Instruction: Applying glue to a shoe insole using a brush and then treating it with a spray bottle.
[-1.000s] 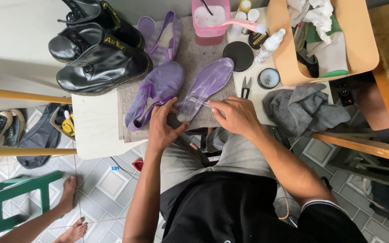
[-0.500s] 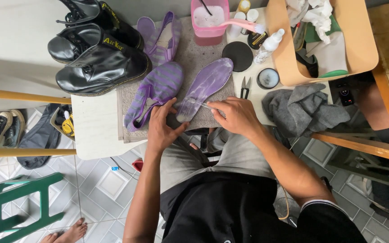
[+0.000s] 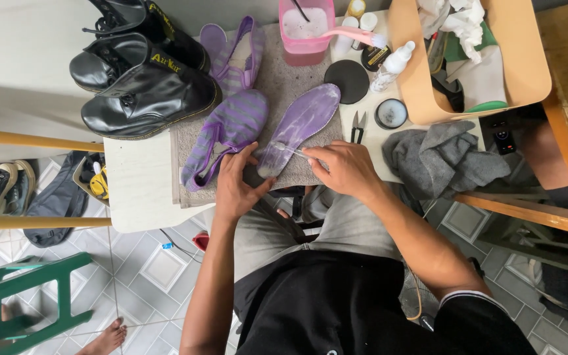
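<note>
A purple insole (image 3: 304, 118) lies on a grey towel (image 3: 277, 72) spread over a small white table (image 3: 136, 190). My left hand (image 3: 236, 185) presses on the towel at the insole's near end, beside a purple striped slip-on shoe (image 3: 228, 131). My right hand (image 3: 342, 169) pinches a thin pale tool (image 3: 292, 152) whose tip rests on the insole's heel part. The matching second shoe (image 3: 238, 56) lies further back on the towel.
Two black leather boots (image 3: 146, 92) stand at the table's left. Behind are a pink tub (image 3: 304, 29) with a pink toothbrush (image 3: 356, 36), a black lid (image 3: 346, 81), an open tin (image 3: 390, 113), small scissors (image 3: 357, 126), a grey cloth (image 3: 442, 158) and a tan tray (image 3: 527, 72). Another person's bare foot (image 3: 106, 338) is on the tiled floor.
My hands stay on the insole, the right one shifting only slightly. The other person's leg at lower left has drawn back, leaving just a foot in view.
</note>
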